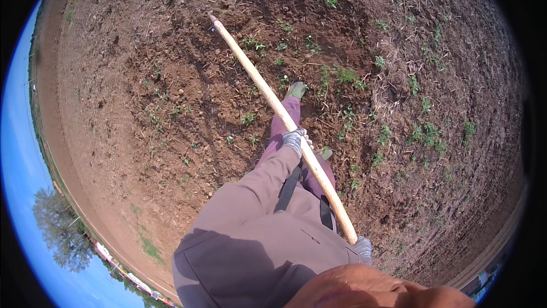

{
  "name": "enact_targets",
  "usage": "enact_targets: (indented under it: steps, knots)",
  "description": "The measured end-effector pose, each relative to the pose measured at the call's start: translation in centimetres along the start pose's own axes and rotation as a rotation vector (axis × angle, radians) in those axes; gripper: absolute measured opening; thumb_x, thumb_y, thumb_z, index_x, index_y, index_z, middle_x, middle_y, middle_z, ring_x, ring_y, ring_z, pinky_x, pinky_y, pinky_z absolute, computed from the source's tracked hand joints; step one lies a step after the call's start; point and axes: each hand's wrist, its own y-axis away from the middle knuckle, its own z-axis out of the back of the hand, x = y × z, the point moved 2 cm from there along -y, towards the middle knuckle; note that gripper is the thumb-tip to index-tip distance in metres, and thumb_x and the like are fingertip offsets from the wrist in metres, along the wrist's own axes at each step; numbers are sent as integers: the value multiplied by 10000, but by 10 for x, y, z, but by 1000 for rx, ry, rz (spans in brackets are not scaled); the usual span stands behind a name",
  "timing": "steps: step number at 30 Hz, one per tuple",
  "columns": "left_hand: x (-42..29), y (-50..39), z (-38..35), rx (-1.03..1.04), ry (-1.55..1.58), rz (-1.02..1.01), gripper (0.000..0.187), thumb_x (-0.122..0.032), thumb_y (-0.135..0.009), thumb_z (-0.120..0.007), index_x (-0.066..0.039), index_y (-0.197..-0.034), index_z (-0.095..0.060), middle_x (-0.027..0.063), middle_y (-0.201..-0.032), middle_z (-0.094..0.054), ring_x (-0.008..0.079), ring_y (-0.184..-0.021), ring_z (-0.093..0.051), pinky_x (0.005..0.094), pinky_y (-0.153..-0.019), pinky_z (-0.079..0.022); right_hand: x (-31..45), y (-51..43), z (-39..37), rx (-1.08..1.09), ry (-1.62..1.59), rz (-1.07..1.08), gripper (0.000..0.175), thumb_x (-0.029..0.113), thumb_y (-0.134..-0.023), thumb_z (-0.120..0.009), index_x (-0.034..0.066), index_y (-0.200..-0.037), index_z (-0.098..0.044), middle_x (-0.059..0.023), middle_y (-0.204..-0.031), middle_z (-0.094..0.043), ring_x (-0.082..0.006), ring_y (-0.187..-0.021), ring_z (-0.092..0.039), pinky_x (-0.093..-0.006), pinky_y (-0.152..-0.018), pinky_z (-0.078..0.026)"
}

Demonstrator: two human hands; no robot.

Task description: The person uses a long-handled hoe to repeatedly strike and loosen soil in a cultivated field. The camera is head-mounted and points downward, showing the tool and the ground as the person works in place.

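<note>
A long pale wooden tool handle runs diagonally from the upper left down to my right side. Its far end narrows into a dark fitting at the soil; the tool's head is too small or buried to tell its kind. My left hand, in a grey-and-white knit glove, is closed around the middle of the handle. At the handle's near end is my right hand, in a like glove, partly hidden by my clothing; its fingers cannot be made out. Brown loose soil lies around the tool.
Small green weeds and dry straw bits are scattered over the field. My shoes, one forward and one further back, stand on the broken soil. A tree and buildings line the far edge at lower left.
</note>
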Motion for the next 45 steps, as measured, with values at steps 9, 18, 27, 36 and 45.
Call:
enact_targets:
  steps: [9,18,27,36,45]
  knots:
    - [-117,16,-48,140,70,-111,117,-131,-806,-588,-93,-728,-510,42,-549,-472,235,-419,-473,419,-422,-452,82,-41,18,-88,-74,65,428,386,-638,-691,69,-913,-611,-172,-767,-646,-336,-717,-631,-421,-652,-500]
    - [-88,-23,-64,169,-65,-24,87,-125,-807,-585,-86,-759,-524,43,-548,-483,225,-432,-491,422,-406,-443,82,-25,4,-58,-319,7,389,370,-633,-710,28,-803,-640,-188,-700,-631,-338,-687,-627,-413,-649,-504]
    - [-21,25,-54,43,-116,49,78,-93,-802,-582,-74,-782,-509,62,-566,-492,253,-427,-500,438,-421,-478,16,-4,-24,-62,-246,-93,403,342,-613,-729,48,-866,-619,-161,-721,-639,-322,-675,-629,-403,-641,-504]
    - [-143,-9,-126,204,-229,-220,127,-132,-813,-579,-89,-725,-498,35,-530,-485,193,-393,-479,381,-370,-443,120,-46,9,-107,-347,31,385,328,-620,-707,16,-831,-630,-201,-732,-632,-348,-680,-623,-412,-631,-507]
    - [19,36,-52,26,-302,73,66,-91,-813,-563,-63,-792,-508,64,-550,-478,245,-432,-507,414,-397,-465,-1,43,-69,-77,-296,-86,432,377,-603,-727,7,-803,-626,-196,-698,-626,-332,-651,-625,-405,-603,-497]
